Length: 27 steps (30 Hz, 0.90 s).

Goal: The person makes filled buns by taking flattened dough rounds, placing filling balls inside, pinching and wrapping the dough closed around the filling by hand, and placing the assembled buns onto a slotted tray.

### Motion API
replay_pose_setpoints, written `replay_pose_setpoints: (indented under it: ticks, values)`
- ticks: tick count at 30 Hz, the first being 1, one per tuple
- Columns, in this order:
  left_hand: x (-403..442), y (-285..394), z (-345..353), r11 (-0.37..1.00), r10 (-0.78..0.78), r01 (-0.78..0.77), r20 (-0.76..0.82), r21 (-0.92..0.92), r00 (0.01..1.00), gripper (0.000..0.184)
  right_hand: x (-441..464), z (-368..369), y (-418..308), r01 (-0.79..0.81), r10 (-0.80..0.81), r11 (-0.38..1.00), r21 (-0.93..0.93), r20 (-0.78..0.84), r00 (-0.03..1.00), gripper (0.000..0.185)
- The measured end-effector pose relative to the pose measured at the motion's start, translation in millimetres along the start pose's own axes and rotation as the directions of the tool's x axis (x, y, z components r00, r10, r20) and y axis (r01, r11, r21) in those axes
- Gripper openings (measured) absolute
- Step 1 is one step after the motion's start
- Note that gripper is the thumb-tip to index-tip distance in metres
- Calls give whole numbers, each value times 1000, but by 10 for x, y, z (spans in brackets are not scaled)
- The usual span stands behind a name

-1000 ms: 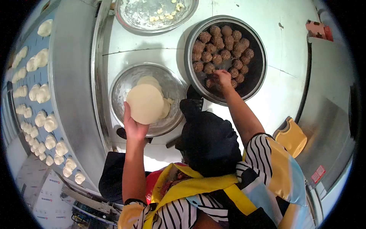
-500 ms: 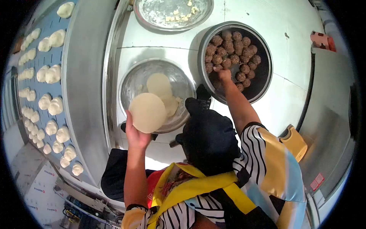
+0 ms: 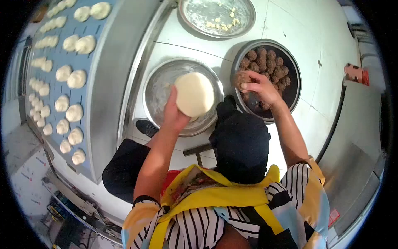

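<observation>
My left hand (image 3: 174, 115) holds a round, flat, pale dough sheet (image 3: 195, 94) by its edge, thumb on top, above a steel bowl (image 3: 154, 79). More dough in that bowl is mostly hidden beneath the sheet. Between the thumb and fingers of my right hand (image 3: 263, 90) is a brown ball (image 3: 241, 80), raised over the left rim of a dark round pan (image 3: 295, 70). Several similar brown balls (image 3: 271, 65) lie in the pan, partly covered by my hand.
A steel tray (image 3: 195, 20) with dough scraps stands at the top. On the left, a blue slotted belt (image 3: 89, 62) carries several white dough lumps (image 3: 76, 79) beside a metal rail. A steel cabinet (image 3: 356, 120) is at the right, and a black-covered knee (image 3: 240, 145) shows below the bowls.
My right hand has lifted a brown ball from among the others to the pan's left rim. The dough sheet has moved right and up with my left hand. The view has shifted.
</observation>
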<state>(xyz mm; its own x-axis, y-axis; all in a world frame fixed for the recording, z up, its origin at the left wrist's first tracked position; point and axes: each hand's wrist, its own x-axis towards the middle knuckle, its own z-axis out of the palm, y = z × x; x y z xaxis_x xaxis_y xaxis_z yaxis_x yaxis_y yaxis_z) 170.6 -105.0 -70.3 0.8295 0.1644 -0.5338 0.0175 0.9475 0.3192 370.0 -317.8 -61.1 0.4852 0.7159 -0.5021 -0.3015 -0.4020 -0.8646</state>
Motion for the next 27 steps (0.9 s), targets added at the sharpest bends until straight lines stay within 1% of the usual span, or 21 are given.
replay_pose_setpoints:
  ticks: [1,3,4,6,9,10,13,14,15,16,17,18,19,20,21,22,23,24,25,26,27]
  values:
    - [-53,-128,138,996,-46,51,75,-75,996,64,-126,591,-921,178,-47,897,-405,313,949,48]
    - [-423,-347,242,999,16,-8,163,-50,986,64,-478,676,-828,211,-73,882,-421,320,944,54]
    - [-321,-212,258,996,18,-8,115,-86,993,64,-267,745,-919,316,-160,784,-535,318,934,55]
    - [-641,-121,245,986,75,-48,168,-159,983,62,-468,1165,-1014,507,-387,465,-726,348,854,58]
    - [-894,5,218,972,157,-121,169,-202,973,62,-610,1514,-1030,587,-452,391,-709,408,793,58]
    - [-978,23,200,968,176,-142,159,-205,971,62,-575,1606,-955,647,-532,331,-687,431,729,55]
    - [-1180,58,60,957,252,-213,199,-197,947,55,-625,1849,-954,627,-508,424,-653,402,762,56]
    - [-1247,48,10,950,284,-250,189,-185,940,52,-645,1927,-950,671,-561,439,-597,402,724,54]
    - [-1317,32,-42,944,312,-283,178,-172,933,50,-667,2006,-957,670,-558,397,-627,414,719,55]
    - [-1363,44,-88,919,390,-393,253,-43,885,50,-699,2085,-957,664,-555,360,-655,422,717,55]
    - [-1427,36,-133,909,403,-416,225,10,887,51,-741,2156,-951,655,-552,325,-682,426,717,55]
    - [-1469,43,-155,896,420,-440,203,66,885,52,-758,2191,-983,711,-599,257,-654,470,648,53]
    - [-1489,74,-167,877,439,-464,187,120,879,53,-760,2196,-1063,683,-578,382,-623,416,702,50]
    - [-1540,84,-190,890,429,-440,102,123,897,49,-778,2169,-1145,637,-541,505,-582,362,759,47]
    - [-1620,85,-196,903,415,-422,98,76,905,50,-790,2122,-1178,574,-486,623,-531,313,816,45]
    - [-1703,110,-188,913,402,-406,99,28,910,50,-687,2061,-1096,462,-433,791,-402,167,886,30]
    - [-1770,130,-174,921,389,-390,103,-16,915,50,-575,2006,-1050,352,-299,870,-346,198,934,27]
    - [-1831,117,-155,925,380,-378,49,-47,924,50,-489,1971,-1041,227,-161,929,-291,234,959,24]
    - [-1862,104,-148,928,374,-373,65,-18,925,51,-449,1949,-1018,92,-24,967,-238,276,961,21]
    - [-1880,96,-137,929,367,-369,79,10,927,51,-433,1957,-976,76,-22,987,-143,345,938,17]
    - [-1903,80,-129,931,360,-364,90,37,929,51,-428,1980,-950,86,-31,986,-143,352,935,17]
